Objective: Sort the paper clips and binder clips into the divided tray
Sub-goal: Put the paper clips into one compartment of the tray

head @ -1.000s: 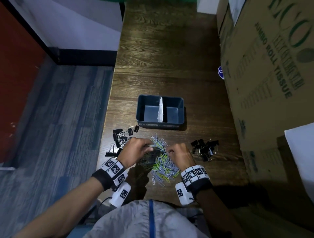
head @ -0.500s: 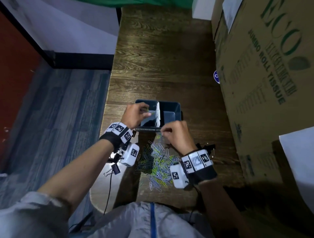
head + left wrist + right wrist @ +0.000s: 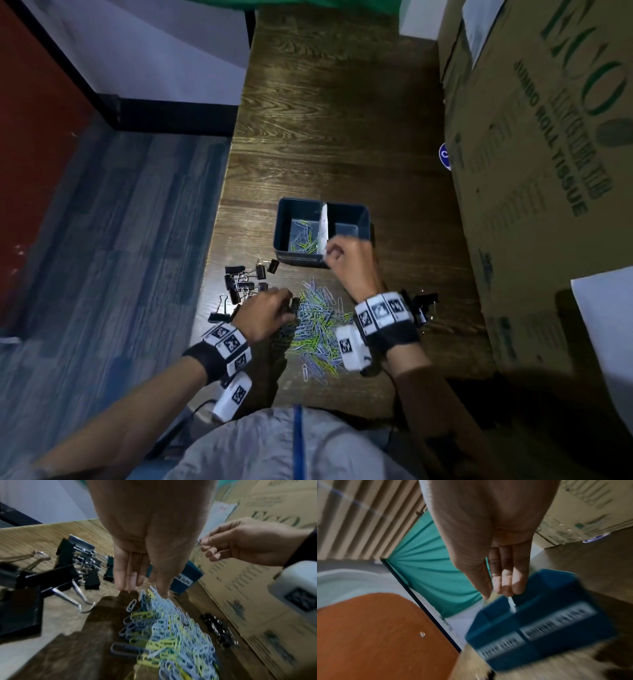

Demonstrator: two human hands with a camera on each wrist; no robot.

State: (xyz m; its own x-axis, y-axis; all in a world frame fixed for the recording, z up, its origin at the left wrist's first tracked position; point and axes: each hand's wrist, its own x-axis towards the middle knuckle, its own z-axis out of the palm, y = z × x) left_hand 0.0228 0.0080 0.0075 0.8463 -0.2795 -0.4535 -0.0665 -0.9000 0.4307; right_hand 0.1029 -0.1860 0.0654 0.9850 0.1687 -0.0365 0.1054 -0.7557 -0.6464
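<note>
The dark blue divided tray [image 3: 279,226] [image 3: 547,615] stands on the wooden table with a white divider [image 3: 323,222]. Its left compartment holds several paper clips [image 3: 303,240]; the right one looks bare. A pile of blue and green paper clips [image 3: 315,325] [image 3: 171,628] lies in front of it. My left hand [image 3: 289,308] [image 3: 145,586] reaches down with straight fingers onto the pile's left edge. My right hand [image 3: 330,255] [image 3: 203,545] [image 3: 493,595] hovers over the tray's front rim by the divider, thumb and forefinger pinched on a thin paper clip.
Black binder clips lie in one group left of the pile [image 3: 241,286] [image 3: 68,563] and another to its right [image 3: 423,305], partly behind my right wrist. A large cardboard box [image 3: 548,171] walls the table's right side. The table's left edge drops to the floor.
My left hand left the tray and came back down to the pile; paper clips now lie in the left compartment. My right hand moved forward to the tray's front rim.
</note>
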